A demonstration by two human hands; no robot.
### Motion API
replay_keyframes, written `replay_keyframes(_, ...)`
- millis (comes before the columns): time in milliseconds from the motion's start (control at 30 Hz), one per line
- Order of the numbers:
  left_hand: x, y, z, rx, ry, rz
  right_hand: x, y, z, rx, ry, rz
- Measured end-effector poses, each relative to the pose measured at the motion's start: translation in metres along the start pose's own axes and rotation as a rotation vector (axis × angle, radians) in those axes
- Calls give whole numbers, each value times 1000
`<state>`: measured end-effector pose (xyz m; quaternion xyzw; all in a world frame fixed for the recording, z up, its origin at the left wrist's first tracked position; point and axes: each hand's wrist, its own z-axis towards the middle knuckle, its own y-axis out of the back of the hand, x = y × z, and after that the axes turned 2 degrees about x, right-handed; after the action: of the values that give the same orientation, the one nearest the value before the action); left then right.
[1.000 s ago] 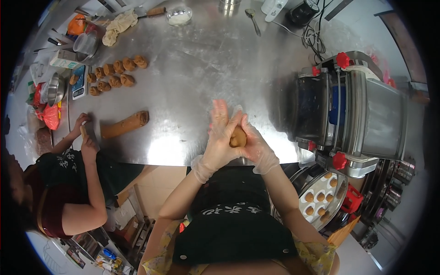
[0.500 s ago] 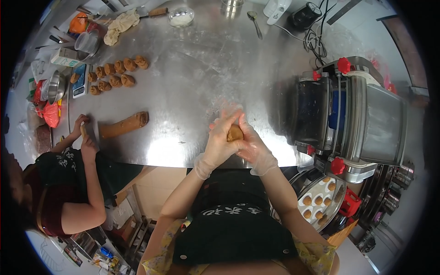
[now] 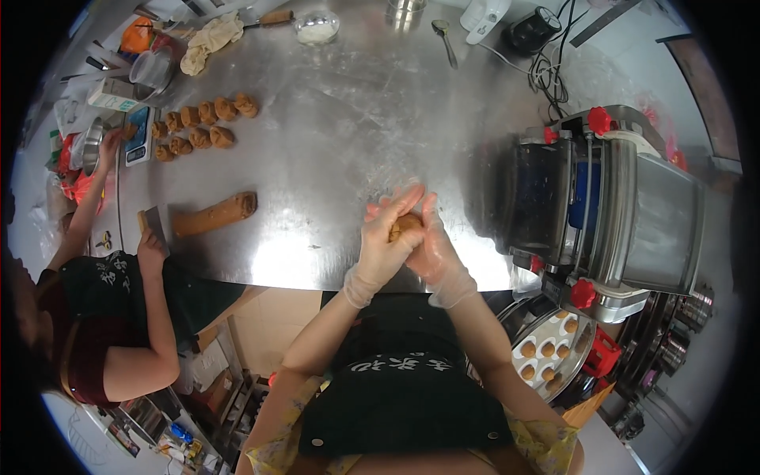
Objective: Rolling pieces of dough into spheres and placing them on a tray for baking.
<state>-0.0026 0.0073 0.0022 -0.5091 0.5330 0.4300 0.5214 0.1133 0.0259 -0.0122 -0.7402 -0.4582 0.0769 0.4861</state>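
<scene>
Between my gloved hands sits a brown dough ball [image 3: 406, 227], partly covered by fingers. My left hand [image 3: 383, 252] curls over it from the left, its thumb across the dough. My right hand [image 3: 435, 252] cups it from the right and below. Both wear thin clear plastic gloves, and they are above the front part of a steel worktable [image 3: 332, 158]. Rows of cut dough pieces [image 3: 207, 112] lie at the far left. Nearer, a long dough log [image 3: 218, 216] rests on the table.
At left, a co-worker's hand [image 3: 111, 149] holds a dough piece by a scale [image 3: 139, 136]; the other grips a scraper [image 3: 160, 226]. A steel roller machine [image 3: 609, 206] stands right, above a tray [image 3: 586, 348] of dough balls. A spoon [image 3: 445, 43] and a bowl [image 3: 317, 28] lie at the back.
My left thumb has moved further over the dough ball, covering more of it. The co-worker's one hand has left the scraper and reached up to the scale.
</scene>
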Motion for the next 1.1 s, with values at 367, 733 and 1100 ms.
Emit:
replay_keyframes(367, 1, 3, 9, -142, -311, 971, 21, 0, -8, 20, -71, -106)
replay_keyframes(733, -12, -15, 14, -189, -273, 951, 27, 13, -8, 56, -10, 13)
replay_keyframes(1100, 28, -28, -2, -108, -244, 601, 17, 7, -15, -70, 78, 1)
